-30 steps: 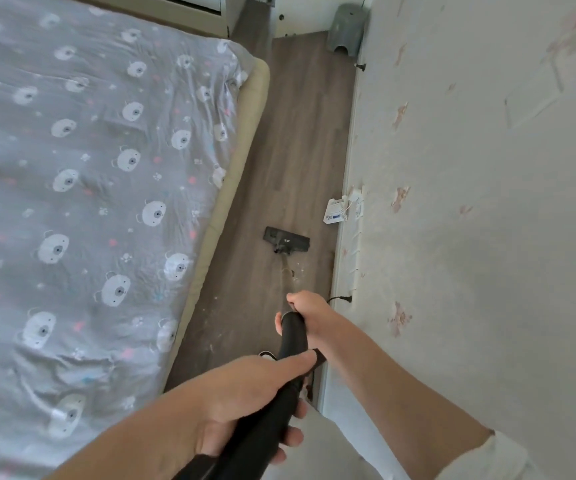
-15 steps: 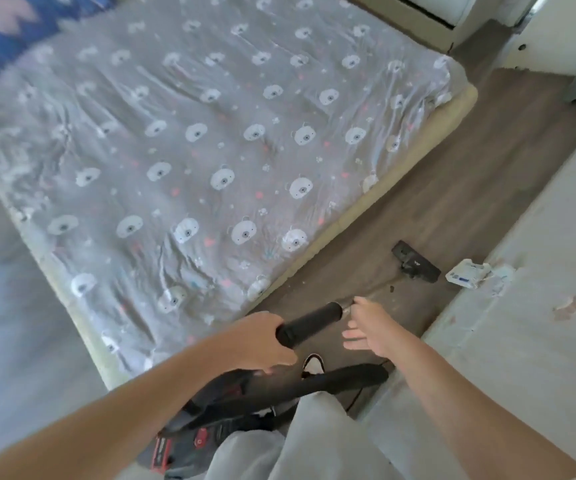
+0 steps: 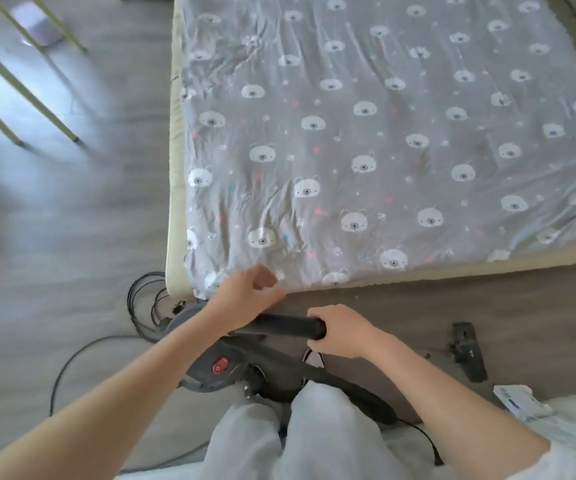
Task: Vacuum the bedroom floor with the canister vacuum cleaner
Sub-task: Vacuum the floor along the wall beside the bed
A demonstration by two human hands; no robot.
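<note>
Head view: your right hand (image 3: 340, 332) closes its grip around the black hose handle (image 3: 284, 325). Your left hand (image 3: 250, 294) hovers at ten o'clock from it, fingers loosely curled, seemingly empty. The canister vacuum (image 3: 222, 367) sits at your feet; its floor head (image 3: 468, 351) lies at three o'clock.

My arms were bare from wrist to elbow. A pale, whitish short sleeve (image 3: 570, 459) showed at the lower right of the frame, on my right arm. Light grey trousers (image 3: 314, 434), loose and softly creased, covered both my legs at the bottom centre.
</note>
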